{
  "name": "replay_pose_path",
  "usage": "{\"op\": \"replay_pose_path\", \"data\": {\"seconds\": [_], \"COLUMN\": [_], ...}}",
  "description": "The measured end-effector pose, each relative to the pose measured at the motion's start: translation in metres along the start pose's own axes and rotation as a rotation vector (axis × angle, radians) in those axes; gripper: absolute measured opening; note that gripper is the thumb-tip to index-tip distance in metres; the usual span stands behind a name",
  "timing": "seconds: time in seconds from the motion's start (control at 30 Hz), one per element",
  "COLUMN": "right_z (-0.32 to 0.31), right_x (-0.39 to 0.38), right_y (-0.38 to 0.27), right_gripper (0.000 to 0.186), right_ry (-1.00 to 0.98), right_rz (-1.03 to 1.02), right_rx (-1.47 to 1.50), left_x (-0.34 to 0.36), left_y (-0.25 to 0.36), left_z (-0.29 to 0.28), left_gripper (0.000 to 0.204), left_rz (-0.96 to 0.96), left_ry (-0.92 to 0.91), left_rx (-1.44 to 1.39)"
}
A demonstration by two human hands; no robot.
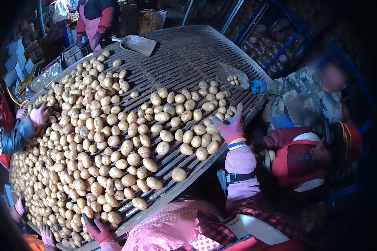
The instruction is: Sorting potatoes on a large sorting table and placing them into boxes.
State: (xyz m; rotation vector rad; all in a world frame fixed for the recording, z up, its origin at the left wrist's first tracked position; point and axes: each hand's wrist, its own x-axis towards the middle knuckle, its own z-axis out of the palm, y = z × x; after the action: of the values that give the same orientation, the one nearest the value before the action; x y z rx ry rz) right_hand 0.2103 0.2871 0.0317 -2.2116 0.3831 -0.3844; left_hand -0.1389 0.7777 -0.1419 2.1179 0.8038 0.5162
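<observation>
A slatted grey sorting table (188,54) slopes across the view, covered with several pale yellow potatoes (113,125). My right hand (230,127), in a pink glove with a pink sleeve and blue-yellow cuff, hovers open at the table's right edge, fingers spread beside the nearest potatoes (207,146). My left hand (95,229), also in a pink-red glove, rests with fingers apart on the potatoes at the table's near edge. Neither hand holds anything that I can see.
A metal scoop (138,44) lies at the table's far end. A person's blue-gloved hand (259,86) holds a second scoop (232,75) with small potatoes. Other people stand at the left (38,113), far side (94,21) and right (322,154). Blue metal frames stand behind.
</observation>
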Motion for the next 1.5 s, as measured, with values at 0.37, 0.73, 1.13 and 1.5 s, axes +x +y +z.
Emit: {"op": "replay_pose_path", "data": {"seconds": [0.37,0.73,1.13,1.5], "right_z": [0.042,0.115,0.114,0.215], "right_x": [-0.027,-0.138,-0.012,-0.173], "right_y": [0.031,-0.003,0.082,-0.032], "right_gripper": [0.122,0.102,0.085,0.068], "right_ry": [-0.157,-1.328,-0.178,-0.906], "right_rz": [-0.173,-0.125,-0.196,-0.938], "right_rx": [-0.159,-0.391,-0.761,0.062], "left_x": [0.001,0.000,0.005,0.005], "left_y": [-0.007,-0.003,0.006,-0.014], "left_z": [0.002,0.002,0.007,0.010], "left_gripper": [0.055,0.056,0.060,0.063], "left_rz": [0.027,0.006,0.040,0.017], "left_ry": [-0.003,-0.005,0.030,0.029], "left_rx": [0.024,-0.006,0.153,0.082]}}
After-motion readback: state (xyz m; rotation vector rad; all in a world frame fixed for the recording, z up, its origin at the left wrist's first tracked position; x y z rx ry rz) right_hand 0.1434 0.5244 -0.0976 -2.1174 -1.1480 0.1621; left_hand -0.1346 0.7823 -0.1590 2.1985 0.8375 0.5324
